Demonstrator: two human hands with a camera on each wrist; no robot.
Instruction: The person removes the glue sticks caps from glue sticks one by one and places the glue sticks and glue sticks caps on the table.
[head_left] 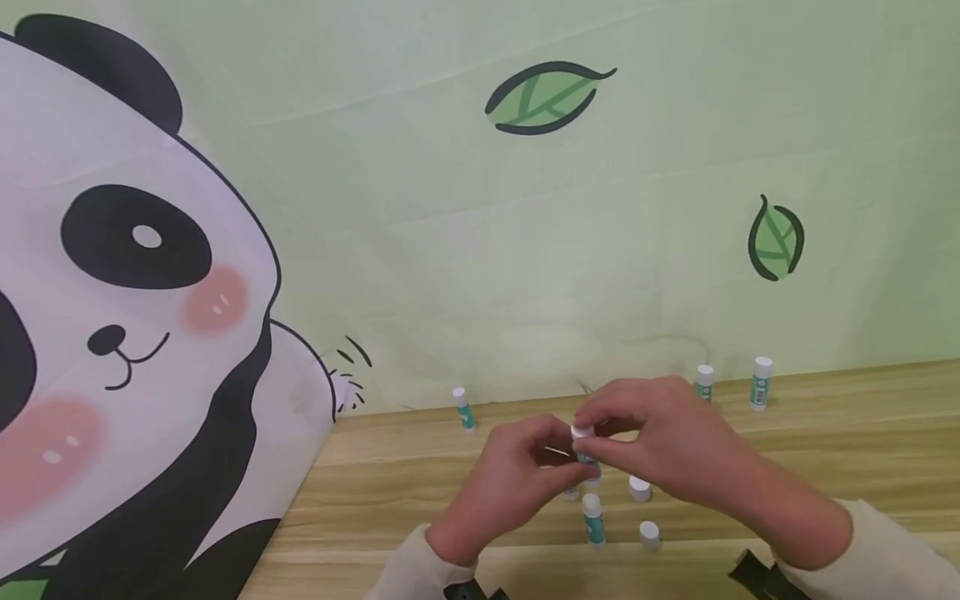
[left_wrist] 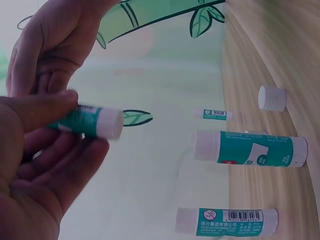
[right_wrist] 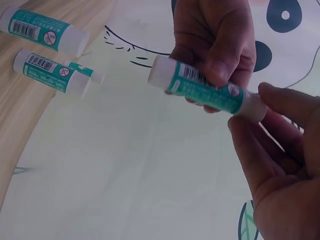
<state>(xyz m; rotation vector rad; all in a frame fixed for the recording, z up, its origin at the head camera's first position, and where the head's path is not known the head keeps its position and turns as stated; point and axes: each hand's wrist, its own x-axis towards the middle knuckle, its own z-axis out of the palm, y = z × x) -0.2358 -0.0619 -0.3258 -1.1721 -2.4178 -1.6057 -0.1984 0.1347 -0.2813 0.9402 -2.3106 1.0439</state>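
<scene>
A glue stick (right_wrist: 210, 92) with a green label stands upright between both hands, above the wooden table. My left hand (head_left: 513, 467) grips its labelled body between thumb and fingers. With thumb and fingertips my right hand (head_left: 660, 433) pinches the white cap end at the top. Below the hands, another glue stick (head_left: 593, 523) stands upright with a whitish top. A further one (head_left: 572, 493) behind it is mostly hidden by the left hand. Two loose white caps, a nearer cap (head_left: 649, 534) and a farther cap (head_left: 639, 489), sit to the right.
Toward the back of the wooden table (head_left: 375, 492), a glue stick (head_left: 464, 410) stands at left; another glue stick (head_left: 704, 382) and a third glue stick (head_left: 761, 385) stand at right. Behind the table hangs a pale green cloth (head_left: 420, 275) printed with a panda and leaves.
</scene>
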